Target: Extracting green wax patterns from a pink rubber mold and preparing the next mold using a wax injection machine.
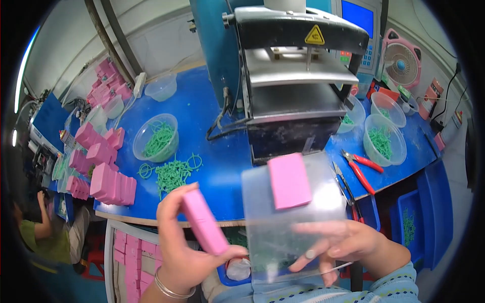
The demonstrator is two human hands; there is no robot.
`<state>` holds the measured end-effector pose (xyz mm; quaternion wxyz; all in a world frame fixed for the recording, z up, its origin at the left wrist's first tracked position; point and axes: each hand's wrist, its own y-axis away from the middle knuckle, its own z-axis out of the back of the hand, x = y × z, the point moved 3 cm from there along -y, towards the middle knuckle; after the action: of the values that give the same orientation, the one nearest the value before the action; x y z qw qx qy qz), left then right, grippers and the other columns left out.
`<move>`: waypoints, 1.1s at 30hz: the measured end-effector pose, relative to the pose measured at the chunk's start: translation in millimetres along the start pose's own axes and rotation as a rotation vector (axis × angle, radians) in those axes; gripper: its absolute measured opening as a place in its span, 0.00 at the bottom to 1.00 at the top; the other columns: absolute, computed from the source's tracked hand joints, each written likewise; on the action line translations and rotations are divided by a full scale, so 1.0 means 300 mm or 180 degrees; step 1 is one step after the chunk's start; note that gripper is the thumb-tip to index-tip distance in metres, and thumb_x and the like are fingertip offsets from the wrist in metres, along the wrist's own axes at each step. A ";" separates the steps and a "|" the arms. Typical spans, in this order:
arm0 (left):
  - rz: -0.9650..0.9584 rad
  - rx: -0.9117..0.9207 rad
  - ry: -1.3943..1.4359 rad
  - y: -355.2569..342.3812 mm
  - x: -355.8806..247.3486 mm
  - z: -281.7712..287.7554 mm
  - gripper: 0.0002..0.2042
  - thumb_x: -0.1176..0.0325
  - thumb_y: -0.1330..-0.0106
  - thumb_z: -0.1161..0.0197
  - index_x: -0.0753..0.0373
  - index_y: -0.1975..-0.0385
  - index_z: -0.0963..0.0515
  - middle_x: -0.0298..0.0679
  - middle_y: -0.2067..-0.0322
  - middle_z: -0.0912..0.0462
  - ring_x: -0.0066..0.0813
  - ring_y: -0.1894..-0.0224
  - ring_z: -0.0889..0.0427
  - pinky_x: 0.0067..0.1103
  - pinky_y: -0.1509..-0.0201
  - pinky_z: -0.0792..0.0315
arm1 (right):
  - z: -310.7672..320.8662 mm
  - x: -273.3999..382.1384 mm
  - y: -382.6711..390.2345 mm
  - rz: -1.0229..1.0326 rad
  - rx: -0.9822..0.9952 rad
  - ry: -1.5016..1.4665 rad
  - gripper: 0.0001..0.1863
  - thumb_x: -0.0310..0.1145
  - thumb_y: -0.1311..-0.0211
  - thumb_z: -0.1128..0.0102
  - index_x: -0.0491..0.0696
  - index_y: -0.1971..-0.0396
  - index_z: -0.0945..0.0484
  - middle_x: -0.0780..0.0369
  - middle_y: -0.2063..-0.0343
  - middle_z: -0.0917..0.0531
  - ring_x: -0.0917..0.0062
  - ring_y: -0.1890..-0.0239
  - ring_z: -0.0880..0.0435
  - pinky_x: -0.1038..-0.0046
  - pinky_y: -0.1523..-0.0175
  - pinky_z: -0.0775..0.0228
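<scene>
My left hand point(178, 260) grips a narrow pink block point(204, 222) by its two ends, thumb below and fingers above, tilted in front of the table edge. Another pink block point(290, 181) lies flat on a clear plastic plate point(323, 202), which juts over the table's front edge below the press. Over the near part of this plate is my right hand point(353, 241), fingers spread, with nothing seen in them. Whether its fingertips touch the plate I cannot tell. Left of the plate, a pile of green rubbery loops point(177, 175) sits on the blue table point(217, 189).
A press point(298, 106) with metal plates stands behind. Stacked pink blocks point(111, 184) are at left. Plastic bowls point(160, 123) hold green loops. Red-handled cutters point(362, 169) and tweezers point(346, 184) lie right. A bin of pink blocks point(132, 252) sits below; another person point(45, 227) is far left.
</scene>
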<state>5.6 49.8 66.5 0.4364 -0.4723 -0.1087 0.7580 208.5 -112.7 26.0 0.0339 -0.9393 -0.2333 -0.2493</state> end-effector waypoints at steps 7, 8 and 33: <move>0.0230 0.1587 -0.0246 -0.061 0.026 -0.183 0.40 0.59 0.65 0.25 0.67 0.51 0.38 0.50 0.52 0.34 0.46 0.48 0.35 0.32 0.43 0.41 | 0.035 -0.132 -0.074 -0.0844 0.0065 0.0037 0.32 0.25 0.37 0.60 0.42 0.36 0.62 0.38 0.49 0.33 0.67 0.68 0.19 0.74 0.62 0.27; 0.0488 0.1659 -0.0178 -0.068 0.064 -0.189 0.39 0.60 0.65 0.25 0.67 0.51 0.38 0.49 0.53 0.34 0.45 0.49 0.35 0.31 0.43 0.40 | 0.033 -0.147 -0.073 -0.0816 0.0076 -0.0319 0.31 0.26 0.37 0.61 0.43 0.36 0.60 0.39 0.50 0.33 0.67 0.68 0.19 0.74 0.62 0.27; -0.1824 0.0124 -0.0537 0.085 -0.076 -0.130 0.17 0.66 0.51 0.34 0.45 0.60 0.25 0.38 0.54 0.34 0.40 0.43 0.39 0.49 0.45 0.35 | 0.153 -0.173 -0.083 0.0136 -0.0422 0.2901 0.09 0.31 0.38 0.50 0.43 0.71 0.23 0.61 0.68 0.22 0.75 0.63 0.24 0.73 0.57 0.32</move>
<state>26.8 7.5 45.2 0.6310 -0.3493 -0.2589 0.6425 178.1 -104.3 -40.5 0.0779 -0.7386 -0.1588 -0.6505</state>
